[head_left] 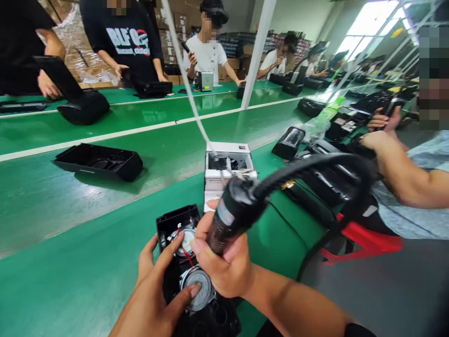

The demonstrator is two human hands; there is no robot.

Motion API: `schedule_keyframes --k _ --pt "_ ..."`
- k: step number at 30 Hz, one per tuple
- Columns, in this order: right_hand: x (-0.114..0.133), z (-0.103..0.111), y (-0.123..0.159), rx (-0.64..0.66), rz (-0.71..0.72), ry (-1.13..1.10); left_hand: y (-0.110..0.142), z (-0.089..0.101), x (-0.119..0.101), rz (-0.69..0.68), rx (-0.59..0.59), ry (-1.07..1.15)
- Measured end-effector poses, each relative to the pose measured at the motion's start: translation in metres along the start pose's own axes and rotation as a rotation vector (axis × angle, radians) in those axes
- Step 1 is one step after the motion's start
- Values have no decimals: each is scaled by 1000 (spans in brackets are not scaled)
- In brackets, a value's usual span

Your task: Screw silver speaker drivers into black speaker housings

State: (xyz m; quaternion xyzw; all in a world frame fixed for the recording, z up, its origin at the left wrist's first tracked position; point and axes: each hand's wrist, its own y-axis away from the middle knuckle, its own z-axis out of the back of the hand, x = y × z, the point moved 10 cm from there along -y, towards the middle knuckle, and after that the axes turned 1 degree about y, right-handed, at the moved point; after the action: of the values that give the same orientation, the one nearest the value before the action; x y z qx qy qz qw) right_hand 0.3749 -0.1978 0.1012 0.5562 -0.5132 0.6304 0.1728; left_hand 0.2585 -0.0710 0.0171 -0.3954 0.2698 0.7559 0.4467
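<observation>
My right hand (231,267) is wrapped around a black electric screwdriver (233,210). It is tilted over a black speaker housing (220,311), and its thick cable (315,164) arcs off to the right. The screwdriver's tip is hidden behind my hand. My left hand (157,281) grips the housing from its left side. Its thumb presses on the lower round speaker (203,295) and its index finger reaches the upper speaker (185,241). Red wires (188,256) run between the two speakers. Just beyond the housing stands a white screw feeder (213,175).
An open black casing (100,161) lies on the green conveyor (168,161) at the left. Several black speaker units (289,142) crowd the right side, near a co-worker's arm (403,173) and a red stool (368,241). More people work across the line, behind white posts (257,56).
</observation>
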Motion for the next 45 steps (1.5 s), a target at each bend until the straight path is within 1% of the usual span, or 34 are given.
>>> schedule_keyframes --k 2,4,5,7,8,10,11,13,15,16,18,19,20,21,22,25,28,30,32,35,38,40,42,45 --pt "-2 -2 -5 30 -47 -20 -2 3 3 -3 -35 -22" --pt "12 3 -16 44 8 -99 -5 5 5 -9 -56 -55" --pt "24 12 -22 6 75 -139 -6 6 6 -12 -66 -70" --pt "50 41 -35 -146 230 -156 -7 8 7 -9 -96 -88" --pt "61 53 -40 -217 306 -126 -8 10 7 -4 -116 -94" --pt "74 66 -51 -268 378 1 -10 14 7 8 -153 -105" --pt "76 67 -57 -260 405 67 -12 15 7 13 -163 -109" --pt "72 65 -65 -222 416 154 -14 16 9 19 -178 -118" --pt "60 63 -69 -215 376 171 -16 16 12 25 -182 -115" --pt "50 64 -70 -223 317 158 -16 16 13 29 -179 -105" --pt "29 64 -69 -210 148 123 -16 15 16 43 -154 -78" --pt "19 61 -66 -177 58 95 -15 14 16 56 -138 -63" --pt "14 57 -61 -139 -17 57 -14 13 17 72 -121 -49" --pt "13 54 -55 -104 -63 13 -13 13 16 89 -106 -37" --pt "19 53 -47 -86 -71 -35 -12 13 16 107 -92 -27" --pt "56 58 -29 -116 27 -111 -10 10 12 142 -38 -7" --pt "88 59 -26 -123 156 -50 -10 10 12 151 -41 -19" --pt "100 62 -34 -166 260 28 -10 11 15 139 -64 -37" --pt "103 67 -43 -234 376 97 -11 8 20 118 -71 -57" --pt "93 69 -56 -264 476 140 -13 5 24 91 -69 -73" --pt "73 64 -63 -220 451 190 -12 5 24 92 -61 -71" --pt "62 64 -64 -222 402 204 -11 6 22 105 -59 -59" --pt "47 65 -65 -212 267 162 -11 8 21 121 -65 -43" --pt "24 60 -62 -102 -12 101 -13 7 20 137 -49 -22"
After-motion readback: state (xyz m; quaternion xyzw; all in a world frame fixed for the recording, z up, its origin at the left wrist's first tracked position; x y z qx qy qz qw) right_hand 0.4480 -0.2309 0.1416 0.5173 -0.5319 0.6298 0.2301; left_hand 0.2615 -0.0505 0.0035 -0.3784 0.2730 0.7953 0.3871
